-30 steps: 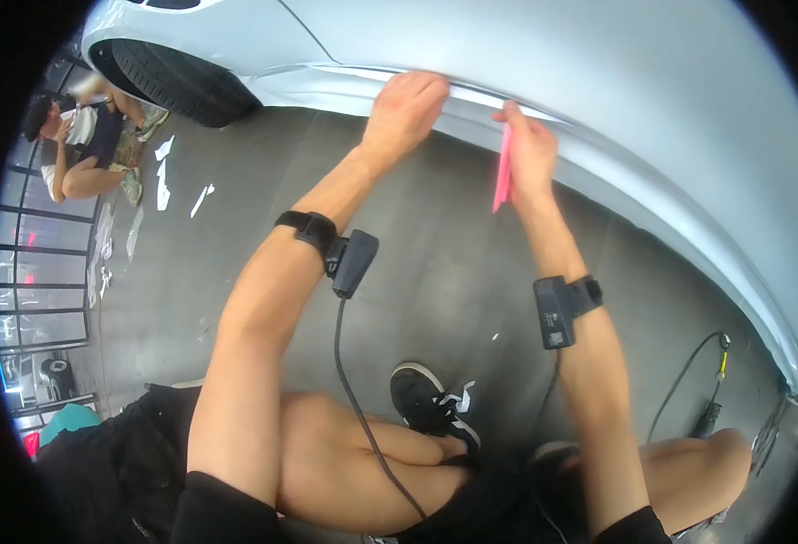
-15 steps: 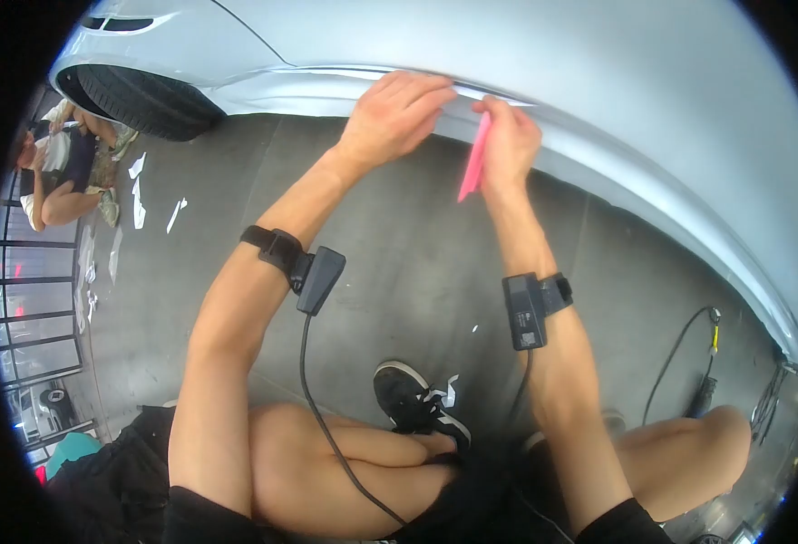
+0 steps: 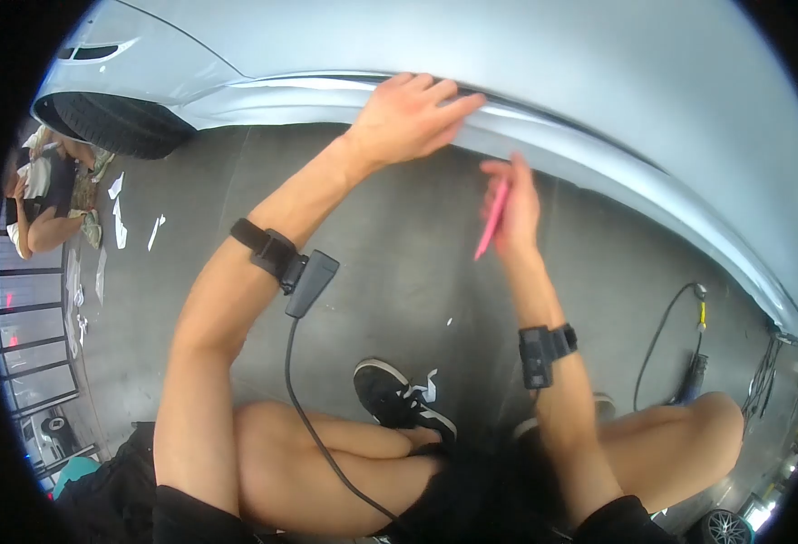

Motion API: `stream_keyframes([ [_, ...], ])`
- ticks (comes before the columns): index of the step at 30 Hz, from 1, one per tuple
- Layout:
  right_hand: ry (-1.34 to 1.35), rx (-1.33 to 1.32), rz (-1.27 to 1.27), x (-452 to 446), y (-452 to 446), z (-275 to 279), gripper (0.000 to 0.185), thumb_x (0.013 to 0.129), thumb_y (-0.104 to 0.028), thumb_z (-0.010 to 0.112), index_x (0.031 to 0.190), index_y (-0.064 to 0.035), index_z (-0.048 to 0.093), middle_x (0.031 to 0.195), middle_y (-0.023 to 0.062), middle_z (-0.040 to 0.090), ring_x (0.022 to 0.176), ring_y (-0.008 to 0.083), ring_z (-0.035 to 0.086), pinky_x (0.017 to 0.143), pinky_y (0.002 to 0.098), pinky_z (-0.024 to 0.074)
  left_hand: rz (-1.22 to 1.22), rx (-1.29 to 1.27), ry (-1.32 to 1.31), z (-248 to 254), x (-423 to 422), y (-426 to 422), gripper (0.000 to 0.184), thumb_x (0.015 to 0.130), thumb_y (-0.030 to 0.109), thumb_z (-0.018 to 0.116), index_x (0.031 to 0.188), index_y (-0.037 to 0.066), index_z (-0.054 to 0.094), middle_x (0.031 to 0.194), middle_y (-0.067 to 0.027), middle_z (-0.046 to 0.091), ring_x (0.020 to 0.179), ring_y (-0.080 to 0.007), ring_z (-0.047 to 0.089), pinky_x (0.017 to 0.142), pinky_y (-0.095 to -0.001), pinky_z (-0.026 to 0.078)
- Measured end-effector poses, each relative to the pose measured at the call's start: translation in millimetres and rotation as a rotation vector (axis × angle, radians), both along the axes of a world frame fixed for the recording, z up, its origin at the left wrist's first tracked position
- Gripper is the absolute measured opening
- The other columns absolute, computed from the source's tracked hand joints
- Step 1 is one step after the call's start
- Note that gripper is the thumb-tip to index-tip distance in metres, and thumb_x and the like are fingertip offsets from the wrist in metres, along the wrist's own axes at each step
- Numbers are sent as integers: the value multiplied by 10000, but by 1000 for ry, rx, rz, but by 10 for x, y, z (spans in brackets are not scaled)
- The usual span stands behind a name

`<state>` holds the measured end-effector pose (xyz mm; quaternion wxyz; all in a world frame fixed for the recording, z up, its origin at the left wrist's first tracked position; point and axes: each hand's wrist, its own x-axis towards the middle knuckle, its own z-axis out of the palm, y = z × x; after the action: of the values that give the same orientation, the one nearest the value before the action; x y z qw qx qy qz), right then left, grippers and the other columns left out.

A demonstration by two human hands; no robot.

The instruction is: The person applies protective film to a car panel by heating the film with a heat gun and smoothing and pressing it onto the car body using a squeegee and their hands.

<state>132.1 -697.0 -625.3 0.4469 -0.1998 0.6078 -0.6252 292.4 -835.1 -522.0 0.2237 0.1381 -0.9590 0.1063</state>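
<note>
My left hand [image 3: 410, 120] lies against the lower edge of a pale blue car body [image 3: 544, 45], at the dark seam above the sill [image 3: 598, 161]. Its fingers are spread and nothing shows in them. To the right and a little lower, my right hand [image 3: 515, 207] holds a flat pink tool [image 3: 492, 220] that points down and left. That hand is off the car, just below the sill. Both wrists wear black straps with small devices.
A car wheel [image 3: 118, 124] is at the upper left. Beyond it a person [image 3: 50, 195] sits on the floor near white scraps [image 3: 119, 218]. My shoe [image 3: 390, 394] is below. A black cable with a yellow part [image 3: 702, 315] lies at the right.
My right hand has come down away from the car with the pink tool. My left hand's fingers have spread while staying at the seam. The view has shifted toward the right.
</note>
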Motion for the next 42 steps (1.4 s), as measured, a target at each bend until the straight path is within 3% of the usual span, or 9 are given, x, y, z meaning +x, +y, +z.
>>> stream_keyframes([
  [5, -1077, 160, -289, -236, 660, -515, 630, 903, -643, 590, 1058, -33, 614, 726, 29, 480, 634, 170, 479, 648, 355, 467, -97, -109, 91, -88, -182, 117, 472, 826, 146, 727, 1277, 76, 606, 1210, -73, 651, 1048, -259, 646, 872, -372, 545],
  [10, -1225, 84, -347, -242, 1052, -870, 655, 915, -616, 589, 1181, -18, 542, 808, 87, 539, 673, 191, 520, 693, 389, 481, -86, -62, 75, -38, -459, 240, 467, 888, 151, 677, 1343, 137, 574, 1166, -78, 664, 1007, -281, 656, 848, -380, 560],
  [12, -1272, 36, -340, -273, 1132, -828, 670, 917, -595, 598, 1233, -10, 515, 873, 117, 577, 718, 209, 562, 720, 395, 486, -86, -126, 76, 168, -621, 461, 186, 894, 240, 661, 913, 56, 670, 699, -146, 667, 661, -319, 682, 596, -438, 537],
  [17, -1250, -190, -243, -328, 1109, -444, 601, 917, -298, 533, 1370, 79, 413, 1408, 308, 499, 1204, 388, 602, 921, 548, 525, 164, -136, -287, 360, -948, 629, 197, 910, 269, 644, 919, 75, 613, 734, -100, 651, 665, -299, 676, 562, -428, 532],
  [20, -1335, -464, 27, -499, 1054, -464, 593, 915, -233, 438, 1376, 139, 395, 1440, 332, 468, 1241, 418, 579, 990, 553, 519, 130, -150, -272, 308, -997, 616, 196, 910, 268, 639, 901, 76, 600, 737, -90, 644, 663, -293, 673, 551, -424, 532],
  [26, -1078, -657, 235, -850, 971, -206, 540, 977, -203, 441, 1403, 129, 417, 1434, 287, 498, 1148, 293, 654, 750, 250, 622, 15, -170, -159, 261, -1090, 647, 183, 899, 250, 646, 865, 76, 601, 724, -83, 649, 668, -278, 682, 548, -413, 534],
  [30, -660, -455, -154, -916, 877, 119, 405, 1007, -205, 512, 1286, 88, 523, 1325, 220, 604, 1139, 259, 639, 928, 385, 557, 203, -222, -415, 315, -1384, 854, 115, 829, 160, 668, 810, 48, 652, 731, -109, 697, 697, -281, 710, 572, -390, 544],
  [33, -376, -498, -274, -1028, 752, 115, 315, 969, -114, 647, 1230, 48, 581, 1142, 115, 661, 1062, 201, 642, 923, 363, 550, 120, -245, -410, 185, -1539, 829, 79, 776, 105, 671, 746, 34, 688, 713, -140, 705, 692, -294, 719, 588, -391, 546],
  [42, -68, -310, -521, -1209, 484, 39, 365, 940, -228, 718, 1134, 74, 653, 1048, 127, 701, 871, 203, 696, 743, 356, 606, -150, -243, -546, 377, -1511, 458, 166, 804, 156, 604, 697, 44, 664, 655, -164, 671, 652, -336, 698, 592, -450, 534],
])
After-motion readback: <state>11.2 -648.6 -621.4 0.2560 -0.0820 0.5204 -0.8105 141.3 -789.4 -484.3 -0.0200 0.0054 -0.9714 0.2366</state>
